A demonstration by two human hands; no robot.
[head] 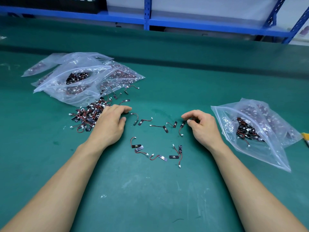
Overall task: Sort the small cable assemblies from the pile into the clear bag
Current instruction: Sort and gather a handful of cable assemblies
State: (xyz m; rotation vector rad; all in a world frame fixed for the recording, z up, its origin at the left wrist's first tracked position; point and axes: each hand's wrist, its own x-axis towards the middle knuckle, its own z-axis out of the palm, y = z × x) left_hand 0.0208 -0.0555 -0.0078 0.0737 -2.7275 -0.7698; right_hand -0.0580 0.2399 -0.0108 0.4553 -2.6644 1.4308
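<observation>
Workbench sorting | left hand (110, 121) rests loosely spread at the pile's (88, 116) edge | right hand (202, 126) curls thumb and forefinger over one cable assembly (182, 125), grip unclear | clear bag (267, 153) lies open just beside it | best lifted by the black tab, wire trailing free

Bare hands, bare forearms
The left hand (111, 121) and the right hand (201, 125) are showing uncovered; behind each hand a forearm (66, 173) is running bare to the picture's edge.
</observation>
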